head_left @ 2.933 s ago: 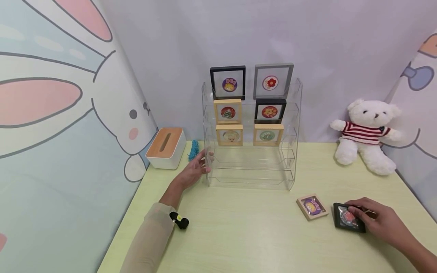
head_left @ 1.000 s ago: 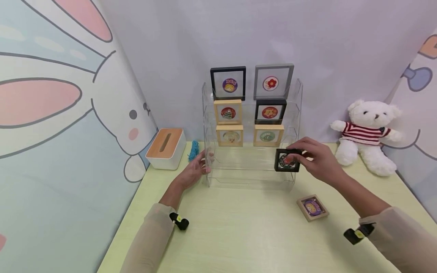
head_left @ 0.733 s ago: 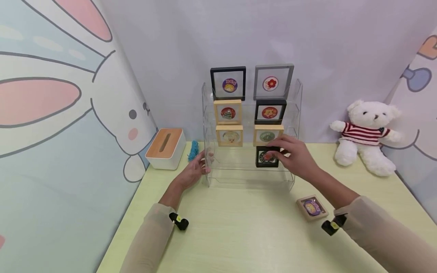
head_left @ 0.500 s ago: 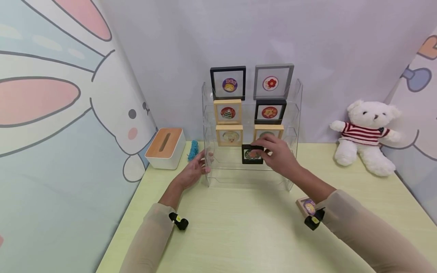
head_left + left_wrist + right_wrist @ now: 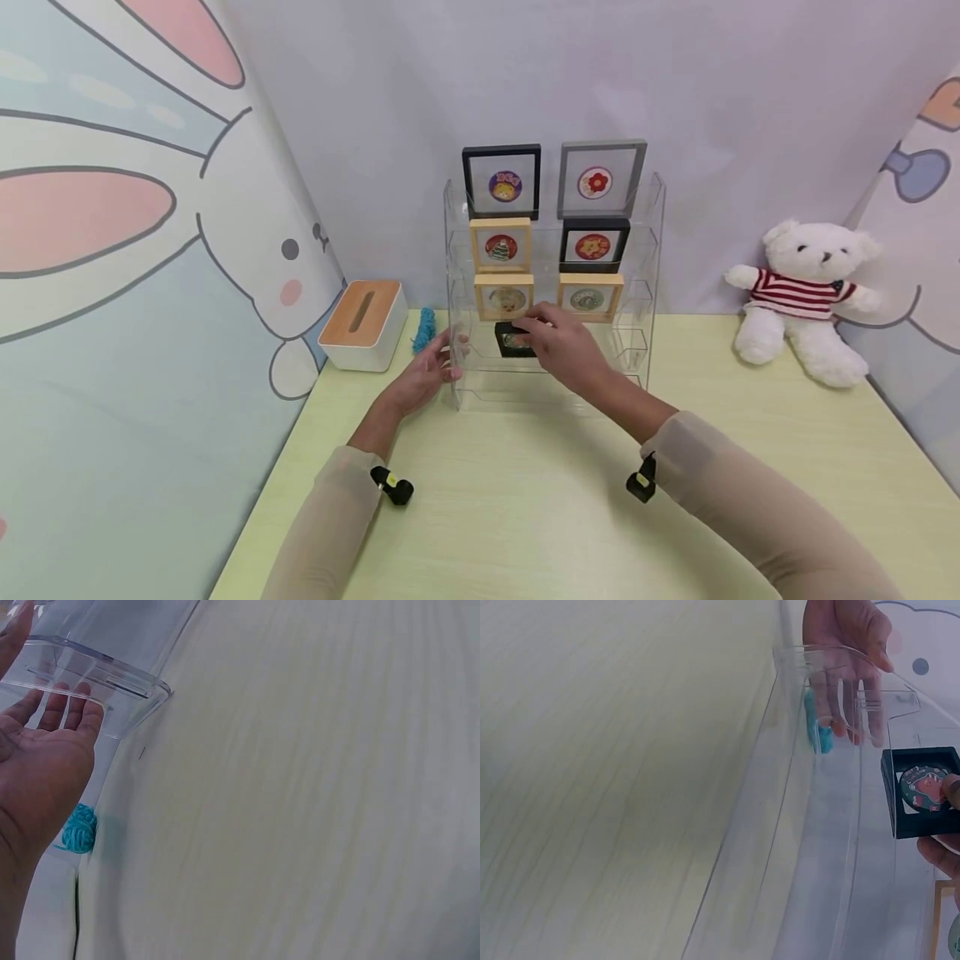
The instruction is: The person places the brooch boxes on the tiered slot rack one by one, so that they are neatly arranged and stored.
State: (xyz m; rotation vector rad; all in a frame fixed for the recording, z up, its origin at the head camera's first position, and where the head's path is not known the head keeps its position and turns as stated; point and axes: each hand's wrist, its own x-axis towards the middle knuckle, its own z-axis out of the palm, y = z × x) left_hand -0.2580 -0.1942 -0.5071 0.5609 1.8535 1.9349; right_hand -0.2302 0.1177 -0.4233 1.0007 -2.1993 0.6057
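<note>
My right hand [image 5: 564, 346] pinches a small black display frame [image 5: 512, 342], upright, between thumb and fingers. It is at a lower tier of the clear acrylic rack [image 5: 480, 385], just under a light wooden frame [image 5: 505, 298]. In the right wrist view a round red and dark badge [image 5: 925, 788] shows inside the black frame. Whether the frame touches the shelf I cannot tell. My left hand [image 5: 422, 382] rests against the rack's left side, its fingers extended along the outside of the panel in the left wrist view.
Several framed badges stand on the upper tiers, including a grey frame [image 5: 602, 180] and a black frame [image 5: 502, 183]. A tissue box [image 5: 365, 325] and blue yarn [image 5: 424, 330] lie left of the rack. A white teddy bear [image 5: 806, 300] sits at the right.
My right hand picked up the black frame from the table and carried it left across the rack. My right arm now hides the wooden frame on the table. My left hand stays put.
</note>
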